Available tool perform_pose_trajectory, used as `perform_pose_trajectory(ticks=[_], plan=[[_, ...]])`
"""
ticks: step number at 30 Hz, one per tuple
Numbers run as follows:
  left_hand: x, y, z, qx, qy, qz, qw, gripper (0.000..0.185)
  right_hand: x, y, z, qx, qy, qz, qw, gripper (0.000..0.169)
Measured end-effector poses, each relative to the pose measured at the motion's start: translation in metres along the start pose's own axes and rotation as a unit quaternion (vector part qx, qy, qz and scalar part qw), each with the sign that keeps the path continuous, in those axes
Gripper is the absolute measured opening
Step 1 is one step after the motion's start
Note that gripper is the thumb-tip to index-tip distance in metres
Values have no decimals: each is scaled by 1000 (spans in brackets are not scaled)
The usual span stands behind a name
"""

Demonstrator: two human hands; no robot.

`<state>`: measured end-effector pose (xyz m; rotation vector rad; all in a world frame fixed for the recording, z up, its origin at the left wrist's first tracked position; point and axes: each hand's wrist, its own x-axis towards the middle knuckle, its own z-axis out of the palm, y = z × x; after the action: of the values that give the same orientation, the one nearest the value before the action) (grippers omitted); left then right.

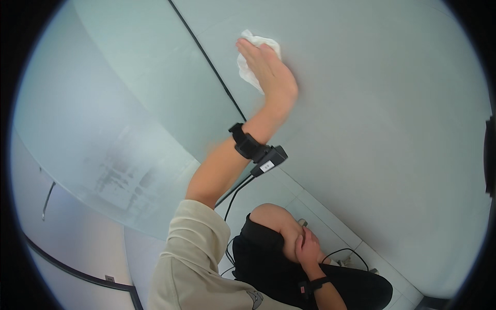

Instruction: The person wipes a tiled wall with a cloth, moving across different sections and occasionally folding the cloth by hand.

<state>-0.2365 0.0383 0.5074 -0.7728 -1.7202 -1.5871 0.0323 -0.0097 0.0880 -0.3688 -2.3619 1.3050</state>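
Note:
At the upper middle, my left hand point(263, 64) presses a crumpled white tissue or cloth point(248, 75) flat against a smooth grey wall panel point(368, 116). Its fingers point up and left, and part of the tissue is hidden under the palm. A black strap with a small device point(267, 161) sits around that wrist, a cable trailing down from it. Lower down, my right hand point(309, 248) rests on my bent bare leg point(273, 219) with nothing visible in it. It also wears a black wrist strap point(310, 286).
A thin black seam point(209, 60) runs down the panel to the left of the tissue. Dark smears point(120, 180) mark the pale surface at the left. Pale floor tiles point(310, 217) and a baseboard point(329, 217) lie beneath. Black cables point(228, 248) hang beside my legs.

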Motion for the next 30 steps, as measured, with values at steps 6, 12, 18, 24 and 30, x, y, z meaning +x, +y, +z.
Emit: perform_pose_trajectory(ticks=[6, 12, 18, 24, 30], plan=[[-28, 13, 15, 65, -48, 230, 970, 66, -1, -3, 1, -1, 24, -10, 1000, 39], [-55, 49, 30, 147, -98, 441, 880, 67, 0, 2, 3, -2, 11, 4, 1000, 39], [-95, 109, 60, 88, -103, 527, 839, 61, -1, 0, 0, 4, 21, -9, 1000, 42], [-118, 136, 87, 27, -51, 521, 851, 61, 0, -8, -6, -13, -4, 15, 1000, 41], [-113, 146, 79, 18, -57, 515, 855, 64, -2, -3, -3, -12, -12, 25, 1000, 43]])
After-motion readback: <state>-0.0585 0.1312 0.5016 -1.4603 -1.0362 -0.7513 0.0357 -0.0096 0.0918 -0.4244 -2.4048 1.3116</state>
